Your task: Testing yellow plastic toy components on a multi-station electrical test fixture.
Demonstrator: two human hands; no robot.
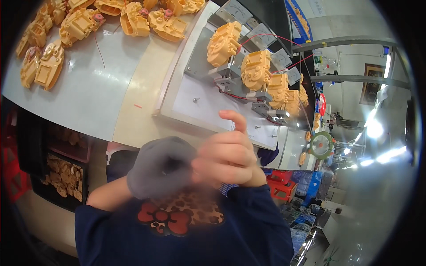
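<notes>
My left hand (162, 168), in a grey glove, is held in front of my chest, smeared by motion. A dark hollow shows in the glove, and its fingers cannot be made out. Close against it on the right is my bare right hand (226, 155), fingers curled and one digit sticking up. Its fingertips meet the glove's edge; whatever they hold, if anything, is hidden. Beyond the hands stands a test fixture (188, 99) with a white top. Several yellow-orange plastic housings (256, 69) are mounted on its metal brackets, in front of dial meters (237, 11).
More yellow-orange housings (80, 26) lie on the grey table (102, 84) at the far left. Below its edge, a black bin (66, 199) holds brown scraps. Thin red wires (275, 35) run over the fixture. Red stools (284, 186) and a green round fan (321, 145) are at the right.
</notes>
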